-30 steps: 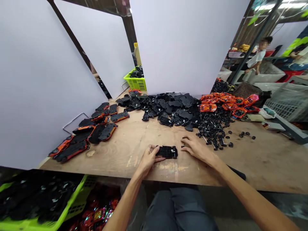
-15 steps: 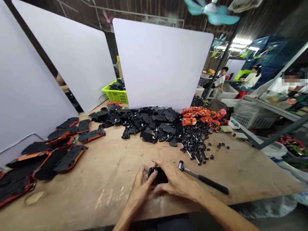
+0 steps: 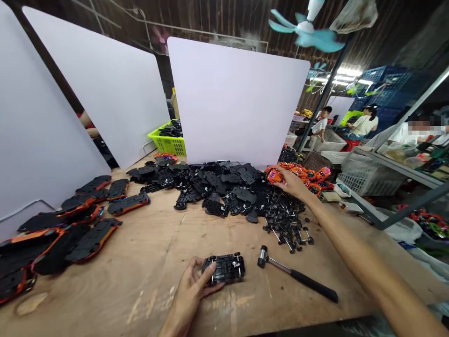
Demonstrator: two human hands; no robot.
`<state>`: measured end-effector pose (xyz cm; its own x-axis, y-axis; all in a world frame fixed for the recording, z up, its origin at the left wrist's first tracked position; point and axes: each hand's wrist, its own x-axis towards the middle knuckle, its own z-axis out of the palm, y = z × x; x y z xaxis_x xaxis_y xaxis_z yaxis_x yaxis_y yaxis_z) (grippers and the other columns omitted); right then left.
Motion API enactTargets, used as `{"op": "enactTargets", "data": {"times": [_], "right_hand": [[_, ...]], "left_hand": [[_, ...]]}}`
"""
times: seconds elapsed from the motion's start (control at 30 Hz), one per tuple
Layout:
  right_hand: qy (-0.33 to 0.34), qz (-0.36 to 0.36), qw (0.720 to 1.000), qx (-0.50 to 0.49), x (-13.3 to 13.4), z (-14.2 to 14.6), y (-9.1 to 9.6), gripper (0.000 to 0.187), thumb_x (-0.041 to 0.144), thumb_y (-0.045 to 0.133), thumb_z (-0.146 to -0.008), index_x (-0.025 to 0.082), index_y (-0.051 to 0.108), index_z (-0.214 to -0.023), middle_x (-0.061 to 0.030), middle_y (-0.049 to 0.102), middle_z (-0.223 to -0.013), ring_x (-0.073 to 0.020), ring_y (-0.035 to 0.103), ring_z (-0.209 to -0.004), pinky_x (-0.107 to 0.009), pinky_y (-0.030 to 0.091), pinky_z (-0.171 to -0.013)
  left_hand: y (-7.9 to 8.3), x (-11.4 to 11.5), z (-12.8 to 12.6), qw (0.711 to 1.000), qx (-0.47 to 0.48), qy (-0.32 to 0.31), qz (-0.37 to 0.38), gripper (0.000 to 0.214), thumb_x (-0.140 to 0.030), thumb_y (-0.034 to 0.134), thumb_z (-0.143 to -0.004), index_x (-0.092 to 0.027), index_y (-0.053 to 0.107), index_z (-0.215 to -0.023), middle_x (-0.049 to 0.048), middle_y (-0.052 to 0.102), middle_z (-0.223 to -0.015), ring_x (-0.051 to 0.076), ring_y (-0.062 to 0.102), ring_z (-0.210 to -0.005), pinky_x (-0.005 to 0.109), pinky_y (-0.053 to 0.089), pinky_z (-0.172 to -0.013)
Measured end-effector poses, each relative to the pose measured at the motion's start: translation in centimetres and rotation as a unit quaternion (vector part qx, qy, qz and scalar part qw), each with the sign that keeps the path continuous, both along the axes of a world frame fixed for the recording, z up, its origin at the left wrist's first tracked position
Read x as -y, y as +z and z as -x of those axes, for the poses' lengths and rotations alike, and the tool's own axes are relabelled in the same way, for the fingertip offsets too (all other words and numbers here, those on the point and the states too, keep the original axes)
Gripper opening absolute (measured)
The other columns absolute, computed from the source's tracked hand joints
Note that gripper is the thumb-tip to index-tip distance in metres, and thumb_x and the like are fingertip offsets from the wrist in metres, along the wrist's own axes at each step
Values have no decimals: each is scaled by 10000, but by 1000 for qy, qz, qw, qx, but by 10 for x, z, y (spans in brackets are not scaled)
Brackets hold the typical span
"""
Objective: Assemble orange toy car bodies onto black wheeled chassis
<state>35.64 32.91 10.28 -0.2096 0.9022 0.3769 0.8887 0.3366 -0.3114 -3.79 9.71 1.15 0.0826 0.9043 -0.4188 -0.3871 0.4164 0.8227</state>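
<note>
Below the white panel (image 3: 235,103), the plywood table (image 3: 147,267) fills the lower frame. Behind and left of the panel: lime-green basket (image 3: 167,142) of black parts. Right of the panel, off the table: white plastic crate (image 3: 368,175), two seated people (image 3: 351,124) beyond it.

On the table, left of the panel: black-and-orange toy car bodies (image 3: 93,238), lying flat in overlapping rows. Directly in front of the panel: wide heap of black plastic chassis parts (image 3: 217,192). Front-right of the panel: orange car shells (image 3: 298,173) piled up, with wheel-and-axle sets (image 3: 284,224) spilling toward the viewer just below them. Well in front of the panel: small hammer (image 3: 291,274), black handle, lying flat.

Right hand (image 3: 293,182) is out by the panel's lower right corner, fingers (image 3: 280,176) spread on the orange car shells. Grip on them: cannot tell, may only be touching.

Left hand (image 3: 187,295) is nearest the viewer, farthest from the panel. Narrow grip, thumb over the left edge of a black toy car chassis (image 3: 223,269), fingers under it. Chassis sits on the table, wheels at its corners, just beside the hammer head, not touching.
</note>
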Motion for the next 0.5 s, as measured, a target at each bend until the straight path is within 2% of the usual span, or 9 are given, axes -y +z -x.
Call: {"op": "enactTargets", "data": {"times": [0.07, 0.13, 0.2, 0.3, 0.4, 0.5], "right_hand": [[-32, 17, 998, -43, 24, 15, -2, 794, 524, 617, -971, 138, 308, -1593, -137, 747, -1126, -274, 741, -966, -411, 580, -864], [-52, 69, 992, -91, 58, 45, -11, 841, 647, 578, -961, 157, 300, -1586, -59, 753, -934, -233, 739, -781, -343, 573, -727], [-52, 112, 988, -89, 94, 88, -26, 839, 682, 630, -914, 200, 370, -1548, -45, 759, -901, -240, 745, -772, -319, 549, -706], [-69, 146, 986, 38, 136, 156, -48, 690, 631, 587, -969, 212, 443, -1498, -114, 790, -1009, -304, 767, -919, -355, 530, -790], [-69, 185, 973, 119, 148, 190, -55, 604, 617, 458, -1042, 133, 539, -1395, -210, 779, -1047, -358, 752, -1022, -414, 521, -860], [-34, 197, 971, 132, 136, 178, -42, 583, 605, 429, -1059, 119, 619, -1319, -243, 750, -1105, -370, 714, -1097, -454, 509, -926]], "left_hand": [[-1, 6, 3, 1000, 3, 11, 4, 581, -521, 945, -651, -225, 517, -910, -9, 739, -825, 242, 764, -902, 467, 668, -898], [0, 12, 2, 1000, 0, 24, 5, 591, -517, 952, -642, -224, 516, -914, -32, 712, -794, 222, 754, -867, 465, 675, -885], [2, 18, -1, 999, -14, 34, 2, 605, -526, 960, -618, -218, 520, -896, -56, 669, -742, 188, 728, -784, 447, 686, -841], [8, 26, -4, 998, -47, 38, -6, 624, -559, 962, -584, -211, 519, -852, -72, 632, -696, 147, 682, -694, 417, 694, -787], [13, 31, 1, 998, -61, 30, -8, 628, -575, 950, -586, -214, 511, -851, -58, 661, -712, 163, 704, -731, 416, 690, -796], [13, 33, 11, 997, -72, 17, -10, 612, -588, 925, -624, -221, 496, -861, -31, 694, -746, 187, 730, -778, 409, 685, -796]]}}
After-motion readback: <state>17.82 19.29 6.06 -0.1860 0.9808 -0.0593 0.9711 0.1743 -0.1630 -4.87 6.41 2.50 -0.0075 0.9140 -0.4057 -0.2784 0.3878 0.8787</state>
